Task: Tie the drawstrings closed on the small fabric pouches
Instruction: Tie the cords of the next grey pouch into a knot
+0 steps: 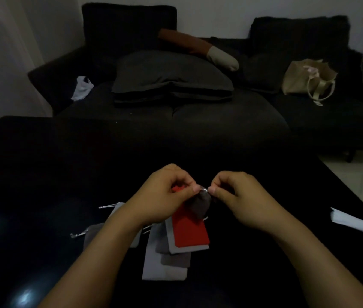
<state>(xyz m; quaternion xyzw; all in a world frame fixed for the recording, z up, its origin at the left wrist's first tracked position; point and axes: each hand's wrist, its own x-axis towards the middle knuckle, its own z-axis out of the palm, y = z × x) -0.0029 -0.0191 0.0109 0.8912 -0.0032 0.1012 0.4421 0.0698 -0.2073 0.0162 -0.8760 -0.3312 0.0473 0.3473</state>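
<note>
A small dark grey pouch [202, 205] hangs between my hands above a black table [42, 174]. My left hand [165, 194] and my right hand [236, 194] each pinch a pale drawstring [204, 190] at the pouch's gathered mouth. Under them lies a stack of flat pouches: a red pouch [189, 232] on top, grey pouches [176, 258] and a light grey pouch [162, 270] beneath. Two more grey pouches [91, 235] with pale strings lie to the left, partly hidden by my left forearm.
A white sheet of paper [358, 223] lies at the table's right edge. Beyond the table stands a dark sofa [220, 116] with a grey pillow [171, 74], a beige tote bag [307, 78] and a white cloth [81, 87].
</note>
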